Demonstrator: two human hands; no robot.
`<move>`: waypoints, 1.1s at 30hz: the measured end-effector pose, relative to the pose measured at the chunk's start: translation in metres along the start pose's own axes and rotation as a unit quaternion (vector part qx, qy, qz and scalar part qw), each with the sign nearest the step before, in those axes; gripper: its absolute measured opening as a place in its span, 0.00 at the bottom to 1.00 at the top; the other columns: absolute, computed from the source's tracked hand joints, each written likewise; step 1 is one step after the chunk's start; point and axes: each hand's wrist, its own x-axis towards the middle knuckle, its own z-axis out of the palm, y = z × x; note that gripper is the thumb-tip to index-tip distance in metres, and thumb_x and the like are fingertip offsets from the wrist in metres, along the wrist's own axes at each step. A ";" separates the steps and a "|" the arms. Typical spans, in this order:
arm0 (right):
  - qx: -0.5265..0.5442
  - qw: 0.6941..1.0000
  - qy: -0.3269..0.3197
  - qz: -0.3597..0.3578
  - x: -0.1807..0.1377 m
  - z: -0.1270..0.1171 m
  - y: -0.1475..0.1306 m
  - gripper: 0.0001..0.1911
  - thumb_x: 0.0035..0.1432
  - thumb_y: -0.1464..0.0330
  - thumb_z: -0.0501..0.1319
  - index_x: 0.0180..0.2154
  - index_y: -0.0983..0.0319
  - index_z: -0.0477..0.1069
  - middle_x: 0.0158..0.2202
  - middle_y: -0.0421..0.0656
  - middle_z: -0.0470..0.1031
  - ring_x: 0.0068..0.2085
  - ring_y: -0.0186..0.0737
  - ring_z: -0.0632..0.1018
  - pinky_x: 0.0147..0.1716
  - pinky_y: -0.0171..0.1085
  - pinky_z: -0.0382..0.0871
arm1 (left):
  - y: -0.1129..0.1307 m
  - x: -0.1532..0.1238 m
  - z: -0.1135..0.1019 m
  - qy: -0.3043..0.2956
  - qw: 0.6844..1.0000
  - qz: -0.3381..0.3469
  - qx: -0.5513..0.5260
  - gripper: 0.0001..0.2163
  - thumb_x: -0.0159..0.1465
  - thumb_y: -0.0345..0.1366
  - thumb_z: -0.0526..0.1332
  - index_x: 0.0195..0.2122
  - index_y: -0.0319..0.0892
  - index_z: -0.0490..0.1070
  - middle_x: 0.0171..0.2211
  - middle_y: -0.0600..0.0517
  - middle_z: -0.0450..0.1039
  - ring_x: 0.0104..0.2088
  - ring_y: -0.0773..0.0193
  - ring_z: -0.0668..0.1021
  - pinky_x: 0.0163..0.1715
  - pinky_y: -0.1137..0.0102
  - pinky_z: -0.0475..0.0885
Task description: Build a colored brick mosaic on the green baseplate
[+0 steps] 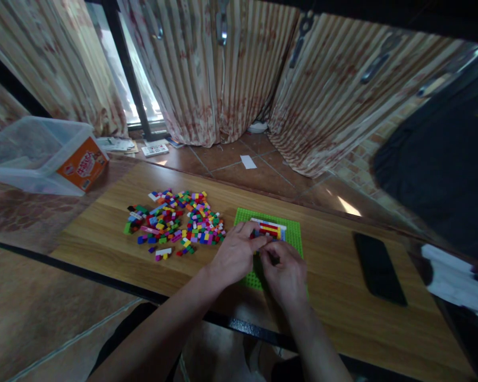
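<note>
A green baseplate (292,237) lies on the wooden table (334,286), with a small stack of white, red, yellow and blue bricks (271,229) built at its far side. My left hand (236,253) rests on the plate's left part, fingers curled against the stack. Beside it my right hand (287,275) has its fingertips pinched together just below the stack; what they hold is hidden. A loose heap of many-coloured small bricks (175,223) lies to the left of the plate.
A black phone (378,268) lies flat at the right of the table. A clear plastic tub with an orange label (43,154) stands at the far left. White paper or cloth (458,281) sits at the right edge. Curtains hang behind.
</note>
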 end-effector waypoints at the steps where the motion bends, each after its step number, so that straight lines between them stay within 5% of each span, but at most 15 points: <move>1: 0.000 1.000 -0.002 0.001 0.000 0.000 -0.001 0.09 0.60 0.70 0.58 0.26 0.60 0.69 0.26 0.39 0.73 0.30 0.38 0.73 0.34 0.37 0.64 | 0.001 0.000 0.000 -0.008 1.000 -0.004 0.007 0.18 0.65 0.26 0.56 0.54 0.48 0.73 0.52 0.47 0.67 0.51 0.56 0.70 0.52 0.58 0.71; 16: 0.027 0.999 -0.018 0.008 0.002 -0.003 -0.003 0.12 0.62 0.69 0.57 0.26 0.59 0.70 0.27 0.41 0.74 0.32 0.39 0.75 0.36 0.37 0.65 | 0.009 -0.001 -0.003 -0.020 0.996 -0.078 0.034 0.19 0.66 0.28 0.55 0.53 0.55 0.74 0.54 0.50 0.68 0.51 0.55 0.70 0.50 0.57 0.69; 33: 0.023 0.999 -0.014 0.036 0.002 -0.003 -0.006 0.11 0.61 0.70 0.57 0.25 0.59 0.69 0.26 0.40 0.74 0.31 0.39 0.75 0.35 0.38 0.65 | 0.008 -0.003 -0.002 -0.041 0.995 -0.073 0.061 0.20 0.68 0.31 0.52 0.58 0.57 0.70 0.50 0.48 0.67 0.48 0.56 0.70 0.48 0.58 0.69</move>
